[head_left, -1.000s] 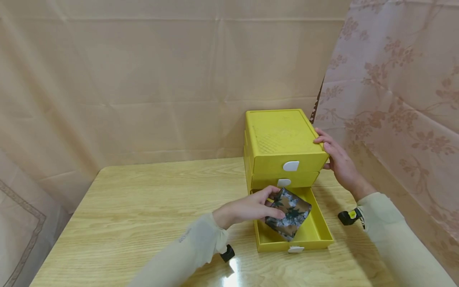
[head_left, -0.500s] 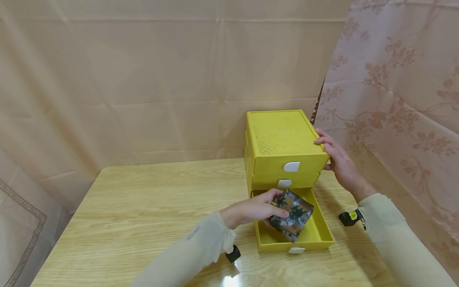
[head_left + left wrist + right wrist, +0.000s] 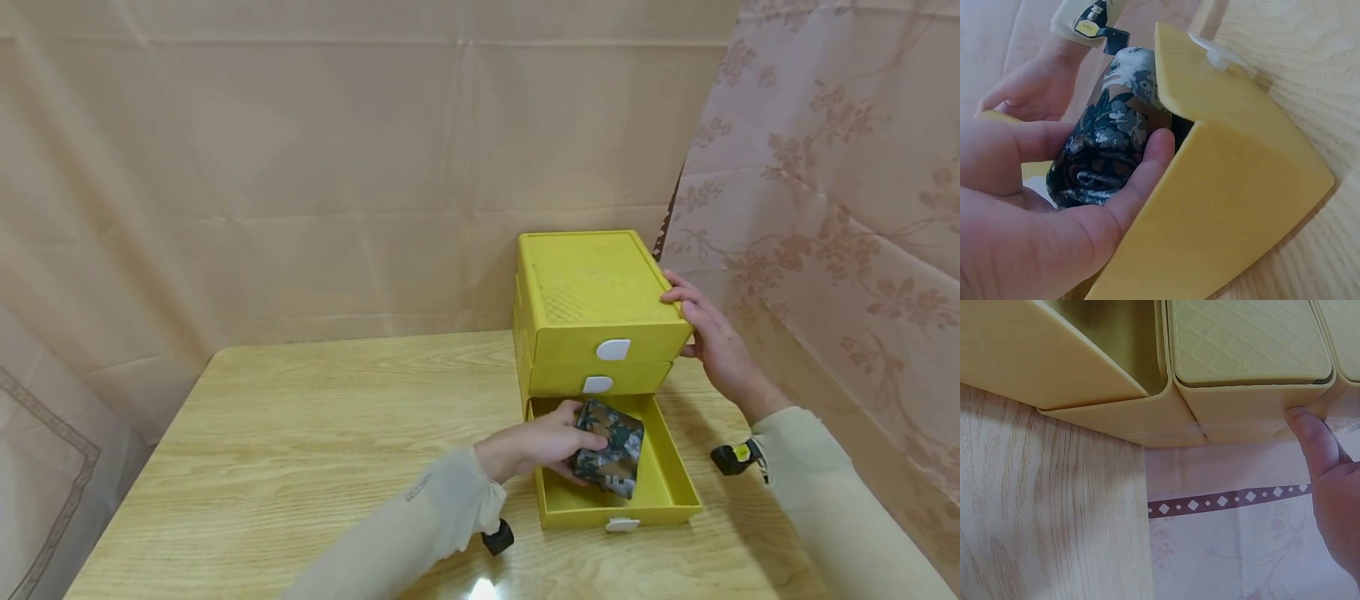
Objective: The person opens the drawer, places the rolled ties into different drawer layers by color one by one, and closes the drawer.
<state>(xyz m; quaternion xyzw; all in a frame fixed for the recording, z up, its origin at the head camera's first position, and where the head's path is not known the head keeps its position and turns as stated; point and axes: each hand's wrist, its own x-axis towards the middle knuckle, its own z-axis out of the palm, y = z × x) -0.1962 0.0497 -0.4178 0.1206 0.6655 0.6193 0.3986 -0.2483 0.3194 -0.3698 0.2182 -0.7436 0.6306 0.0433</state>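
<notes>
My left hand (image 3: 543, 442) grips a rolled floral cloth (image 3: 617, 446) inside the pulled-out bottom drawer (image 3: 667, 467). The cloth is dark, with brown, green and whitish flowers. In the left wrist view, the thumb and fingers pinch the rolled cloth (image 3: 1113, 115) from two sides, and its spiral end faces the camera beside the yellow drawer wall (image 3: 1210, 187). At the right side of the yellow drawer cabinet (image 3: 600, 275), my right hand (image 3: 716, 346) rests its fingers on the upper edge. A digit presses the cabinet's side (image 3: 1247, 409) in the right wrist view.
Two upper drawers (image 3: 573, 343) with white handles are closed. The cabinet stands on a wood-grain table (image 3: 337, 433), near a beige curtain (image 3: 337, 167) behind and a floral curtain (image 3: 847, 208) on the right. A black wrist camera (image 3: 731, 458) hangs at the right sleeve.
The left hand has moved slightly right and deeper into the drawer with the rolled cloth, which has turned and now sits lower. The right hand stays at the cabinet's edge.
</notes>
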